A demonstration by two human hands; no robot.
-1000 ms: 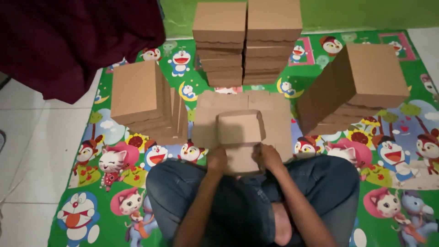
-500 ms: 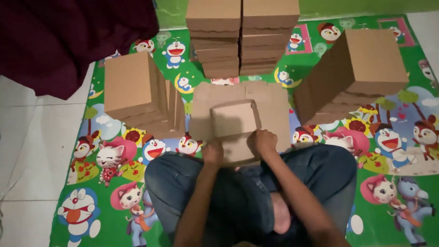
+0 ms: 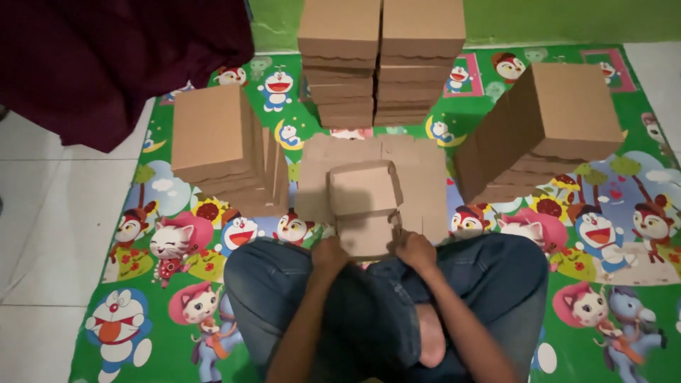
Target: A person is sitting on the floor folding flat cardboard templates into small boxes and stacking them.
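Cardboard is what both hands are on: a small brown box [image 3: 365, 206], half folded, sits on the front edge of a flat sheet of unfolded blanks [image 3: 418, 177] just ahead of the person's crossed legs in blue jeans [image 3: 496, 276]. The left hand [image 3: 330, 253] grips the box's near left corner and the right hand [image 3: 416, 250] grips its near right corner, fingers curled closed around the lower front wall, thumbs on top as far as one can tell (the fingertips themselves are hidden under the card). The box's lid panel stands tilted away from the person, above and beyond the knuckles, so the open part of the box lies just past the fingers and between the two hands. To do this fold well, I judge that both hands should press evenly and together, keeping the front wall square to the sides so the tabs seat without creasing the card, and the base should stay flat on the blanks rather than lift. Around the work stand piles of finished boxes: one leaning pile to the left [image 3: 220, 149], a tall double stack behind [image 3: 383, 60], and a slanted pile to the right [image 3: 546, 128], all on a green cartoon-printed mat [image 3: 142, 284]; a dark red cloth [image 3: 106, 57] hangs at upper left.
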